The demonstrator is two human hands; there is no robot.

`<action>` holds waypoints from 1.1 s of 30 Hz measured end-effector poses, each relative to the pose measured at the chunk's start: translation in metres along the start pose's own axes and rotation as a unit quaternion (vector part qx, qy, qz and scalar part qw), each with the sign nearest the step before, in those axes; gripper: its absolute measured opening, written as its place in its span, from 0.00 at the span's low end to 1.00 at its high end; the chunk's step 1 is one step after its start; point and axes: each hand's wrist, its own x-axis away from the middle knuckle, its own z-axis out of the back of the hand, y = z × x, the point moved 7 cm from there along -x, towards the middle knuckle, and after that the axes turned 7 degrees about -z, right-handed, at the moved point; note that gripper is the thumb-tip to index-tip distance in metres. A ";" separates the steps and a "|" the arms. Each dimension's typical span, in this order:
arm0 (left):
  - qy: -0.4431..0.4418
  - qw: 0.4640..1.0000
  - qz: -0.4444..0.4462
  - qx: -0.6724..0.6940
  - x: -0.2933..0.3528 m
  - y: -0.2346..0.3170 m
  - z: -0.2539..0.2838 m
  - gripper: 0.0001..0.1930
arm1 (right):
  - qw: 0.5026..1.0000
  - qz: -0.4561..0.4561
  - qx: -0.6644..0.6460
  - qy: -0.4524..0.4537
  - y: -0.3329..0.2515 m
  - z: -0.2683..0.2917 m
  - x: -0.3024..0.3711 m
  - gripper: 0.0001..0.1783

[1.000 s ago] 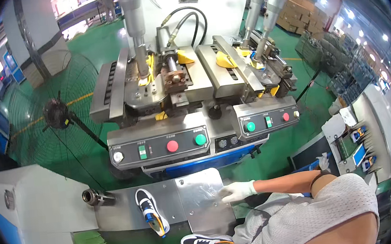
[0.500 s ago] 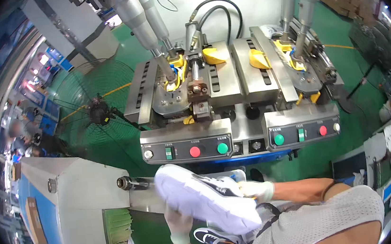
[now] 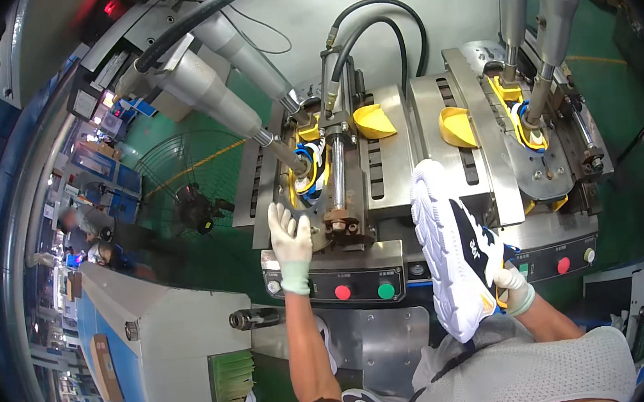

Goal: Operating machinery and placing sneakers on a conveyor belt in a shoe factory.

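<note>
R hand (image 3: 513,291) clamped on white-soled shoe (image 3: 448,258), sole facing 9 o'clock; L hand (image 3: 291,239) empty, fingers apart, by press (image 3: 391,164), contact unclear; second shoe (image 3: 318,157) at its 1 o'clock, by rod (image 3: 283,156); prob. load/unload step; next move seems to need careful L reach, firm R grip.
</note>
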 end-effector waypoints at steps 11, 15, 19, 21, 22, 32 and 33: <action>-0.028 0.999 0.017 -0.042 -0.036 -0.054 -0.014 0.42 | 0.997 -0.002 -0.065 -0.030 0.004 -0.033 0.017 0.42; -0.036 0.997 0.031 -0.057 -0.044 -0.079 -0.030 0.39 | 0.999 0.003 -0.052 0.001 0.015 -0.007 0.020 0.41; -0.012 0.988 -0.001 -0.156 -0.075 -0.135 -0.030 0.32 | 0.998 0.028 -0.043 0.024 0.000 -0.030 0.012 0.46; -0.015 0.988 0.009 -0.152 -0.085 -0.147 -0.058 0.32 | 0.997 0.039 -0.035 0.059 -0.004 -0.025 0.013 0.44; -0.017 0.988 0.002 -0.153 -0.092 -0.151 -0.070 0.32 | 0.995 0.044 0.005 0.088 0.006 0.005 0.021 0.43; 0.025 0.995 0.013 -0.097 -0.137 -0.209 -0.051 0.22 | 0.983 0.081 0.036 0.159 0.002 0.032 0.026 0.31; 0.044 0.996 0.022 -0.069 -0.141 -0.214 -0.041 0.20 | 0.982 0.081 0.050 0.161 0.002 0.043 0.023 0.31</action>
